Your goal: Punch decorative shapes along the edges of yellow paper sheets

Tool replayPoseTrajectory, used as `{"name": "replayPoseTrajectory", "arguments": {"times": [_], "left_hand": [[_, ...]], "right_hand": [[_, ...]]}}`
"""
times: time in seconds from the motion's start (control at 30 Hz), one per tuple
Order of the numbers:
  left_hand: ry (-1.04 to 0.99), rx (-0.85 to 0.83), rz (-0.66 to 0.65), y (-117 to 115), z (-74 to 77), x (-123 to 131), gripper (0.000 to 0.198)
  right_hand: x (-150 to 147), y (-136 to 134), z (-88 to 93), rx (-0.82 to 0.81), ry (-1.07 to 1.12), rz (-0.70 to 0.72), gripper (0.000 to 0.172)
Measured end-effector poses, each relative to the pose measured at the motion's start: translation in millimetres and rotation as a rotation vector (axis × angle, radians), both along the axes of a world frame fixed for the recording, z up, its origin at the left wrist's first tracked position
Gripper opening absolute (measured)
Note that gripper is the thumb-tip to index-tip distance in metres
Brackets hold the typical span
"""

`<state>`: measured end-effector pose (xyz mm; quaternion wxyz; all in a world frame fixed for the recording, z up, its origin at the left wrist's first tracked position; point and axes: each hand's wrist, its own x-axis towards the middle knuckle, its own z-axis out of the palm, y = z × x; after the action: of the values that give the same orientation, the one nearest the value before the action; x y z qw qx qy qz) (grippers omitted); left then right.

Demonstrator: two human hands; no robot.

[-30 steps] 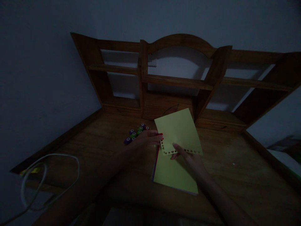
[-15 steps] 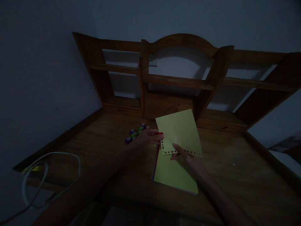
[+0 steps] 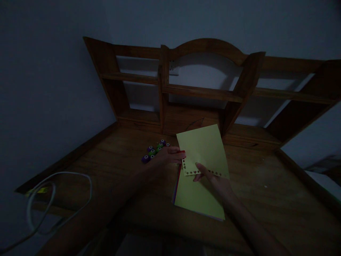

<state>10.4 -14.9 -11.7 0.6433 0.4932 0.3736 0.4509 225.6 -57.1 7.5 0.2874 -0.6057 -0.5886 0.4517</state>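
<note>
A yellow sheet of paper (image 3: 204, 147) has small punched shapes, hearts and stars among them, along its lower edge and lower left side. My left hand (image 3: 173, 155) is closed around a small red craft punch (image 3: 182, 152) at the sheet's left edge. My fingers cover most of the punch. With thumb on top and fingers beneath, my right hand (image 3: 209, 175) pinches the sheet at its lower edge. Under it lies a stack of coloured paper (image 3: 198, 199), yellow on top. Several purple and green craft punches (image 3: 152, 152) stand just left of my left hand.
A wooden shelf unit (image 3: 202, 93) rises along the back of the wooden desk (image 3: 255, 177). On the left, a white cable (image 3: 71, 173) loops near the desk edge. A wall socket (image 3: 173, 67) shows behind the middle shelf.
</note>
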Motion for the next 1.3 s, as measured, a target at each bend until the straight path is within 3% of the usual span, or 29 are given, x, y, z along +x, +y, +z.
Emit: {"name": "replayPoseTrajectory", "arguments": {"times": [0.23,0.4,0.87,1.0,1.1,1.3], "left_hand": [[0.010,-0.021,-0.012,1.2,0.7,-2.1,0.041],[0.003,-0.011,0.060,-3.3,2.6,2.1,0.038],[0.059,0.038,0.118,-11.8,8.3,8.6,0.030],[0.097,0.076,0.091,-9.0,4.9,6.2,0.036],[0.120,0.105,0.051,-5.2,0.0,3.7,0.036],[0.129,0.148,0.107,-1.7,-7.0,3.6,0.031]], "right_hand": [[0.0,0.4,-0.3,-0.021,-0.013,-0.002,0.050],[0.5,-0.4,0.7,-0.067,-0.012,0.000,0.050],[-1.1,-0.1,-3.1,0.011,-0.007,-0.014,0.048],[-3.2,-0.1,-3.9,0.173,0.040,0.015,0.044],[-5.3,-0.8,-3.9,0.161,0.073,0.017,0.040],[-7.5,-2.4,0.1,0.160,0.089,-0.020,0.035]]}}
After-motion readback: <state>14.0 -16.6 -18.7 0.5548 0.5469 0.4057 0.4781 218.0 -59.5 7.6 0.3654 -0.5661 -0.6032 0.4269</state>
